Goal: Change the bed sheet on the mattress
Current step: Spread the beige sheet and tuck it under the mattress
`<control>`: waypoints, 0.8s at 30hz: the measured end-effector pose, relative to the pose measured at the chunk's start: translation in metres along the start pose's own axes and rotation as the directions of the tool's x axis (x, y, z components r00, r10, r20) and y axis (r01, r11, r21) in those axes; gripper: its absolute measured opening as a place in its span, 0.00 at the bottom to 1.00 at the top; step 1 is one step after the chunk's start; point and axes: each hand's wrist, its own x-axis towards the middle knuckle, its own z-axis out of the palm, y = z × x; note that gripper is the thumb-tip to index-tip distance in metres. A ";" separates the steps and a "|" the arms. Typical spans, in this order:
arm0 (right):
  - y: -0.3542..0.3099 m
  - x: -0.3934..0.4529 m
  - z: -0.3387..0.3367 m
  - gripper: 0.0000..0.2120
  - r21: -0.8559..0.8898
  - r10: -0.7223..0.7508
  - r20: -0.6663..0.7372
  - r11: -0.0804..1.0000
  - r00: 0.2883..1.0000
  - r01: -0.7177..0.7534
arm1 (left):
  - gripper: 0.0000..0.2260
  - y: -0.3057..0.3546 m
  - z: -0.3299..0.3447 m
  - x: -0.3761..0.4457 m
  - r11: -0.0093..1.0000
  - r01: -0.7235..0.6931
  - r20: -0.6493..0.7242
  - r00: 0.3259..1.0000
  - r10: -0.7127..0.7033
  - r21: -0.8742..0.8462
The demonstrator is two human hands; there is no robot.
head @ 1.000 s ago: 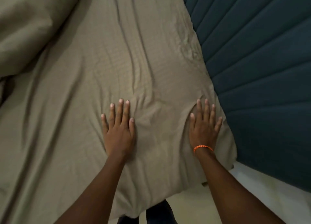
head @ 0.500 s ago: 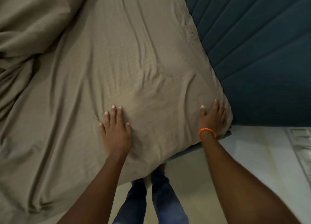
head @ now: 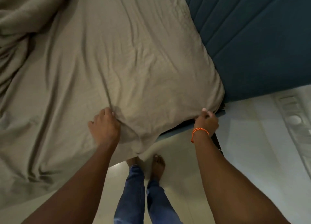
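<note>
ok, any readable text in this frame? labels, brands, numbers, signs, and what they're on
None readable.
Taupe fabric bed sheet: no print or tag in view.
Dark teal padded headboard: stitched channels only, no label.
Orange braided wristband on the right hand: no lettering.
Pale embossed panel at the right edge: raised shapes, too blurred to tell whether any are characters.

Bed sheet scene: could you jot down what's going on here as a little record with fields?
place: corner of a bed, seen from above
sheet: beige bed sheet, wrinkled, draped over the corner and hanging toward the floor
left hand: left hand grips a bunch of sheet near the edge
right hand: right hand pinches the sheet at the corner; orange bracelet on the wrist
beside the bed: dark blue padded panel
floor: pale floor, bare feet, blue jeans
bedding heap: bunched beige fabric at upper left
</note>
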 end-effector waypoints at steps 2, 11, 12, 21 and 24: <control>0.005 -0.002 -0.006 0.15 -0.041 0.080 0.026 0.996 0.996 -0.079 | 0.08 -0.009 -0.006 0.000 0.999 0.021 0.014 1.000 -0.020 -0.033; 0.037 -0.161 0.017 0.14 -0.140 -0.460 0.340 0.838 0.820 0.528 | 0.09 -0.032 -0.010 -0.011 0.944 0.192 0.008 0.980 -0.197 -0.268; 0.042 -0.190 0.020 0.14 -0.108 -0.502 0.384 0.809 0.775 0.578 | 0.09 -0.042 -0.010 -0.012 0.935 0.201 -0.018 0.976 -0.215 -0.292; 0.057 -0.375 0.066 0.06 0.274 -0.267 0.734 0.958 0.624 0.087 | 0.18 -0.161 -0.017 -0.064 0.809 0.262 -0.013 0.949 -0.316 -0.527; 0.057 -0.387 0.101 0.01 0.356 -0.006 0.719 0.862 0.695 -0.361 | 0.18 -0.198 -0.001 -0.088 0.480 0.550 0.348 0.824 -0.448 -0.684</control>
